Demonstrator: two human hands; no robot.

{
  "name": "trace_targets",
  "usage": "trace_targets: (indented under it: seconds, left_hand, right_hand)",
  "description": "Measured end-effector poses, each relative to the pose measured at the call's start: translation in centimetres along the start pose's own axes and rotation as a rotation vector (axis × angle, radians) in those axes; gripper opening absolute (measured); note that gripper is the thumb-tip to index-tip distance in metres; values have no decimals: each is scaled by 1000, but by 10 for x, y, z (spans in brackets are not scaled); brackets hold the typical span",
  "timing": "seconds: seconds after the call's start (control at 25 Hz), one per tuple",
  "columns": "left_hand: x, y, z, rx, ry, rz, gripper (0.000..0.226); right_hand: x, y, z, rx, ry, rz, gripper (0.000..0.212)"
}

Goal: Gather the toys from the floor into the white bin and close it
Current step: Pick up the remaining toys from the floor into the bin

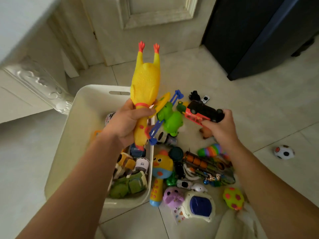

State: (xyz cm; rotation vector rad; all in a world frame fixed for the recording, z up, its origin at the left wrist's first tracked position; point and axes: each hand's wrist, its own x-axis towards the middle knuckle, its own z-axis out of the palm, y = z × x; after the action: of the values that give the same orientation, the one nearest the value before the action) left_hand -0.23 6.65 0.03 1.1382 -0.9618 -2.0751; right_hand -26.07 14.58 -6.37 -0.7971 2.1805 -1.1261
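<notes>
Fingers [143,111] of the left hand [127,123] wrap tight round the neck of the yellow rubber chicken [145,78], its legs pointing up and its body over the far right corner of the white bin [82,118]. On the right hand [222,130], fingers [208,124] pinch the red toy bus [202,112], wheels up. It seems to be off the floor [241,100], though the angle makes that hard to judge. The bin stands open, with toy cars [136,169] heaped in its near end. Just beside it lie a green frog toy [170,118] and a chick-faced microphone [160,169]. A small football [284,152] sits well apart, far right.
</notes>
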Motion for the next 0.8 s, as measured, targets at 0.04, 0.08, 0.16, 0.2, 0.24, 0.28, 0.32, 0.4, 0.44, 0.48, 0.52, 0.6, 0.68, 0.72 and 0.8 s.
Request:
trace_targets:
  seconds: [0.04, 0.08, 0.16, 0.2, 0.24, 0.28, 0.32, 0.4, 0.44, 0.48, 0.52, 0.6, 0.68, 0.72, 0.8]
  left_hand:
    - [-10, 9, -10, -8, 4, 29, 48]
    - [-20, 17, -22, -15, 14, 59, 49]
    - [-43, 35, -48, 12, 73, 147, 48]
    - [-54, 42, -60, 38, 113, 190, 48]
    - [-65, 49, -72, 63, 152, 222, 51]
    - [-75, 54, -82, 81, 189, 242, 54]
    - [-85, 58, -93, 95, 233, 258, 54]
    - [-100, 66, -111, 101, 298, 294, 52]
    - [-103, 68, -116, 92, 316, 303, 52]
    - [-107, 71, -125, 82, 346, 310, 52]
    - [-111, 73, -134, 79, 376, 314, 53]
    - [-116, 76, -146, 102, 430, 309, 55]
    - [-118, 76, -158, 126, 463, 305, 57]
    - [-117, 76, -163, 128, 471, 299, 58]
    - [-115, 75, -169, 133, 469, 284, 61]
  right_hand:
    - [-6, -22, 1, 26, 20, -43, 59]
    - [-14, -44, 4, 55, 13, -95, 59]
    - [-33, -87, 20, 99, -54, -184, 60]
    - [-42, -104, 31, 109, -91, -207, 61]
    - [-52, -120, 46, 106, -138, -220, 62]
    - [-59, -130, 64, 79, -187, -218, 63]
    - [-65, -136, 86, 30, -238, -208, 62]
    - [-72, -135, 130, -95, -342, -158, 59]
    - [-73, -129, 148, -154, -389, -126, 57]
    - [-76, -123, 169, -211, -447, -93, 55]
    - [-79, -117, 190, -244, -494, -75, 54]
    - [-79, -105, 225, -246, -518, -46, 55]
    - [-76, -104, 259, -199, -503, 36, 58]
    - [-75, -107, 271, -163, -482, 96, 62]
    - [-70, -110, 286, -74, -431, 204, 73]
